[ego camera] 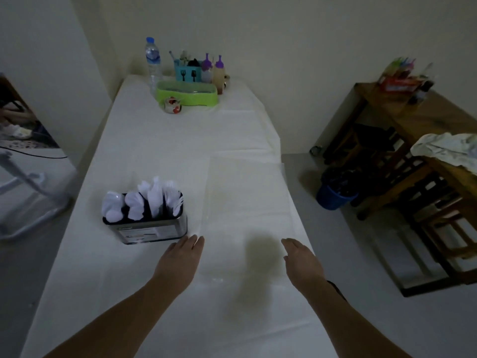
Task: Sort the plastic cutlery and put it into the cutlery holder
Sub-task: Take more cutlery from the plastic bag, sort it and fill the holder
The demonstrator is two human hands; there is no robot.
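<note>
A shiny metal cutlery holder with a black rim stands on the left of the white table. White plastic cutlery stands upright in its compartments: spoons on the left, other pieces to the right. My left hand lies flat with straight fingers just right of the holder's near corner and holds nothing. My right hand hovers with straight fingers near the table's right edge, also with nothing in it. A clear plastic sheet lies on the table between and beyond my hands.
At the table's far end stand a water bottle, a green tray, a teal utensil caddy, purple-capped bottles and a small cup. Right of the table are a blue bin and wooden furniture.
</note>
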